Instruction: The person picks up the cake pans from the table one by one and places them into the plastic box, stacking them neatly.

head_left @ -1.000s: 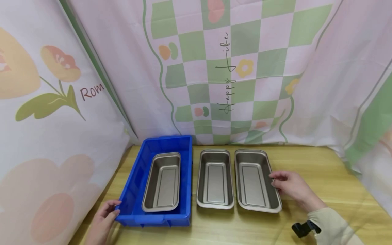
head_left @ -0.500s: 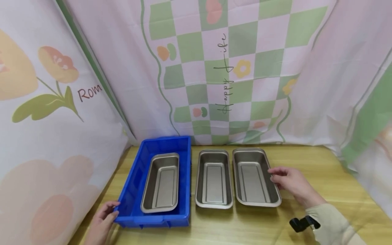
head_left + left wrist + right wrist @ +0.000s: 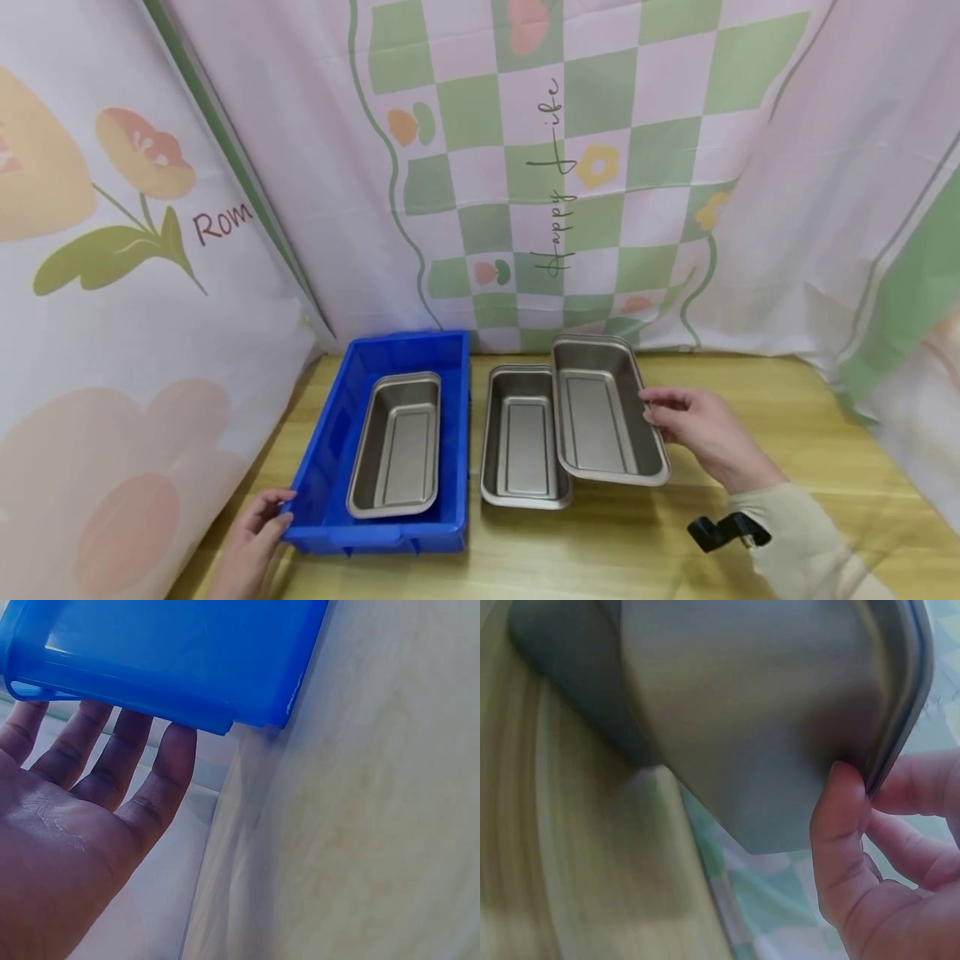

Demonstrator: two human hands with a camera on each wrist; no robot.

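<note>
My right hand (image 3: 705,433) pinches the right rim of a metal loaf pan (image 3: 603,417) between thumb and fingers. This pan is raised off the table and overlaps the right edge of a second loaf pan (image 3: 527,442). In the right wrist view, my thumb (image 3: 840,825) presses the outer wall of the held pan (image 3: 742,712), with fingers across its rim. A third loaf pan (image 3: 401,450) lies inside a blue plastic bin (image 3: 450,533). My left hand (image 3: 255,537) holds the bin's near left corner; in the left wrist view its fingertips meet the blue wall (image 3: 165,660).
The wooden table (image 3: 757,400) runs back to a printed curtain (image 3: 525,167). Another patterned curtain (image 3: 150,333) hangs close along the left side. A black strap mount (image 3: 727,531) sticks out from the right sleeve.
The right hand has lifted the rightmost loaf pan off the table and carried it left and up, over the middle pan's edge. The left hand and bin have stayed put.
</note>
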